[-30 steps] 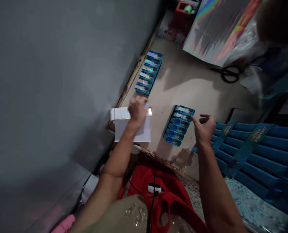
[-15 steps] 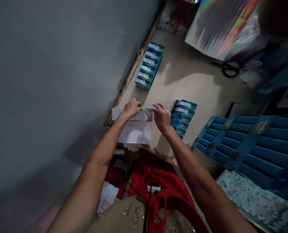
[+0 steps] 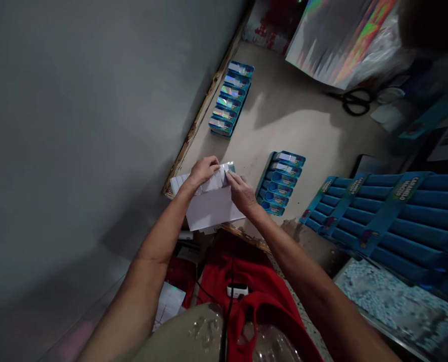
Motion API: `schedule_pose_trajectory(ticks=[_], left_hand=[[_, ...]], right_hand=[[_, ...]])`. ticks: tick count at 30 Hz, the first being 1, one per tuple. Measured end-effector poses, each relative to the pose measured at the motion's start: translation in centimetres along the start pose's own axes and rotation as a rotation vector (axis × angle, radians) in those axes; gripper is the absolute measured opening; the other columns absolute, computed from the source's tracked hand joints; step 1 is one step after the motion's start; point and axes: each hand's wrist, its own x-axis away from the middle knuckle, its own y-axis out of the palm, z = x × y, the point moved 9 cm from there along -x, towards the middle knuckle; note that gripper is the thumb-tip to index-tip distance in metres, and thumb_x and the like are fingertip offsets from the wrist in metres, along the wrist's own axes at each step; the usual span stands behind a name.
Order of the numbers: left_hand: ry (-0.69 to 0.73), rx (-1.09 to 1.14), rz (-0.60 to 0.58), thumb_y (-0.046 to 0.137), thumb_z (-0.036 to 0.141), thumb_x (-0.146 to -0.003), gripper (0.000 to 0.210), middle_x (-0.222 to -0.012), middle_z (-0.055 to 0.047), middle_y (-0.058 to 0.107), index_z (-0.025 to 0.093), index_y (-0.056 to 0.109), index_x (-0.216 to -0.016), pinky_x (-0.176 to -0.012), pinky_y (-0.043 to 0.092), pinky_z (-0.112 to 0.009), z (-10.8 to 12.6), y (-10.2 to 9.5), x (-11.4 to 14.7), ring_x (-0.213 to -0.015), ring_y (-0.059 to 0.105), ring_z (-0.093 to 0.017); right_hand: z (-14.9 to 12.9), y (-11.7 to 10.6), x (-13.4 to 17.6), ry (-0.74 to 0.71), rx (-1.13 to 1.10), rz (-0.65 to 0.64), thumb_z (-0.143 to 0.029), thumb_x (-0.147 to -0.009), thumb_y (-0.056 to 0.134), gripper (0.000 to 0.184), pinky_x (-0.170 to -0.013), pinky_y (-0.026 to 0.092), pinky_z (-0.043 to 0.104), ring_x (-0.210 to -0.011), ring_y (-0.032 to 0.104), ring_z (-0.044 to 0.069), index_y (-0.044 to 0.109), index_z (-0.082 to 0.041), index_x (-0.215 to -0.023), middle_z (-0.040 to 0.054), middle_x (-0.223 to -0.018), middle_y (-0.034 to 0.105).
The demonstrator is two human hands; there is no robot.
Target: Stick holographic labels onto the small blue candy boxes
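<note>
A white paper sheet (image 3: 210, 208), with a row of pale strips along its far edge, lies at the near corner of the table. My left hand (image 3: 205, 170) is closed on that far edge, thumb and fingers pinched together. At the sheet's right side, my right hand (image 3: 242, 192) pinches the end of a strip, with a shiny bit just past its fingertips. Close to the right hand stands a row of blue packs (image 3: 280, 183), some with silvery labels and some showing round blue spots. Another row of labelled blue packs (image 3: 231, 98) sits farther off by the wall.
Black scissors (image 3: 357, 102) lie at the right of the table (image 3: 284, 95). Above them is a shiny rainbow-tinted sheet (image 3: 333, 45). Blue boxes (image 3: 389, 216) stand at the right, over a tray of small pale blue pieces (image 3: 400, 306). A grey wall (image 3: 95, 100) borders the left.
My right hand has moved left and down onto the sheet's strip. The sheet has tilted, its right side swinging out, and more of the nearer pack row shows.
</note>
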Motion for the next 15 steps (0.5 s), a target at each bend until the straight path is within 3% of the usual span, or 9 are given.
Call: schedule_pose_trajectory(ticks=[5,7,11,15], left_hand=[[-0.011,-0.210,-0.006,0.068,0.025,-0.092,0.006,-0.098,-0.007,0.076,0.021,0.073,-0.092,-0.079,0.043,-0.030,0.4,-0.3,0.7,-0.090,0.064,-0.022],[0.012,-0.262,0.013,0.067,0.026,-0.094,0.008,-0.103,-0.008,0.077,0.023,0.074,-0.097,-0.079,0.042,-0.031,1.2,-0.5,1.2,-0.094,0.065,-0.024],[0.052,-0.336,0.035,0.060,0.027,-0.099,0.015,-0.108,-0.008,0.077,0.024,0.074,-0.105,-0.079,0.042,-0.032,3.0,-0.5,2.6,-0.098,0.067,-0.025],[0.029,-0.382,0.061,0.057,0.027,-0.101,0.018,-0.109,-0.010,0.077,0.025,0.074,-0.107,-0.079,0.042,-0.032,3.7,-0.8,3.5,-0.100,0.068,-0.027]], right_hand=[[0.1,-2.1,1.6,0.114,0.039,0.074,-0.026,-0.102,0.055,0.022,-0.088,0.049,0.039,-0.093,0.061,0.027,0.076,-0.022,-0.102,0.0110,-0.096,0.073],[-0.1,-3.4,1.1,0.105,0.036,0.115,-0.027,-0.101,0.058,0.019,-0.091,0.048,0.040,-0.099,0.060,0.028,0.074,-0.023,-0.093,0.0117,-0.104,0.074],[-0.3,-4.4,-0.9,0.036,0.016,0.089,-0.027,-0.101,0.057,0.016,-0.104,0.043,0.046,-0.124,0.055,0.032,0.071,-0.022,-0.095,0.0129,-0.146,0.064],[0.1,-3.3,-1.8,0.002,0.037,-0.010,-0.025,-0.103,0.053,0.018,-0.105,0.044,0.049,-0.121,0.060,0.031,0.071,-0.021,-0.101,0.0127,-0.151,0.064]])
